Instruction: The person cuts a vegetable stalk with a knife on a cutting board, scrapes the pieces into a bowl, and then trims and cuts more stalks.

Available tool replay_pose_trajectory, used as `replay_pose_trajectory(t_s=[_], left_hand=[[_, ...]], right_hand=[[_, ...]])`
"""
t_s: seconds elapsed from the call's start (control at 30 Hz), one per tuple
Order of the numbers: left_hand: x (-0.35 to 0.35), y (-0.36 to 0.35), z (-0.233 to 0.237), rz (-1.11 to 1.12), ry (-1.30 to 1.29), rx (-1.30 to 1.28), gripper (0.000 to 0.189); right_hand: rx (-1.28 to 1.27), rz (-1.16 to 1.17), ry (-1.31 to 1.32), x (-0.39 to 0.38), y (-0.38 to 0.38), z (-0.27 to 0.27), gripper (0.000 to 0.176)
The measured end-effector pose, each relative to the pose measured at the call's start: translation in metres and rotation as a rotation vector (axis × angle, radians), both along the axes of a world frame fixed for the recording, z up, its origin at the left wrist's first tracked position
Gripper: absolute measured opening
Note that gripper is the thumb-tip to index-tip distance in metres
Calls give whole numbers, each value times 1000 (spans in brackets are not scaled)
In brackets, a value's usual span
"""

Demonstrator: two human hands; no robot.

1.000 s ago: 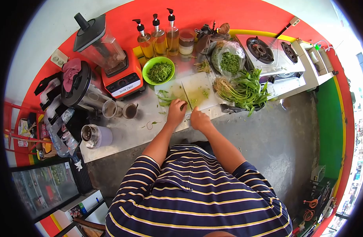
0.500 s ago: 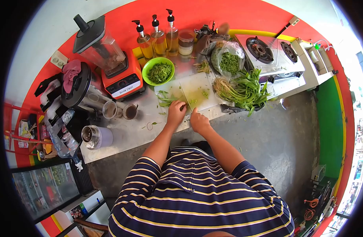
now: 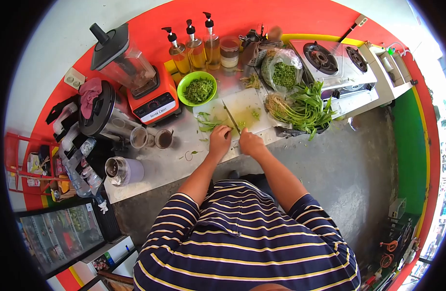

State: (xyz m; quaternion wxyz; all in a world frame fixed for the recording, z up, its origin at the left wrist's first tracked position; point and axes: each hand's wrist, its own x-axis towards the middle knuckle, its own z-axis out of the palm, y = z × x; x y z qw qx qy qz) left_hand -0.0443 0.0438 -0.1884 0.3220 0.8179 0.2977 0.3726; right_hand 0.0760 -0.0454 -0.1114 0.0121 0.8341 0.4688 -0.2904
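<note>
right hand (image 3: 249,144) grasps knife (image 3: 230,117), left hand (image 3: 220,138) clenched on greens (image 3: 207,124); blade just beside fingers, could cut them.

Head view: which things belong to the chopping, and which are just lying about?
In use: left hand, right hand, knife, greens, cutting board, green bowl.
Lying about: blender, pump bottles, gas stove, steel cup.

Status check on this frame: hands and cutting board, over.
Right hand gripping knife, blade over cutting board. Left hand at leafy greens beside blade. Green bowl behind board, clear of the cut.
</note>
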Motion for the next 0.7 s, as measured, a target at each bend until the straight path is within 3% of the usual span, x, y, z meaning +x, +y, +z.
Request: replay_pose_trajectory(t_s=[0.13,0.2,0.3,0.47,0.7], left_hand=[[2,0,7,7,-37,10,11],[2,-5,9,51,15,-199,17],[3,-3,8,35,-25,-240,23],[3,-1,6,-6,-15,-234,22],[1,1,1,-19,19,-123,17]], right_hand=[[7,-16,-10,-7,-15,-11,33],[27,-67,14,-13,-18,-19,33],[38,-80,44,-9,-16,-20,32],[-7,-48,61,-5,-11,5,31],[68,-90,-8,-28,-13,-19,27]])
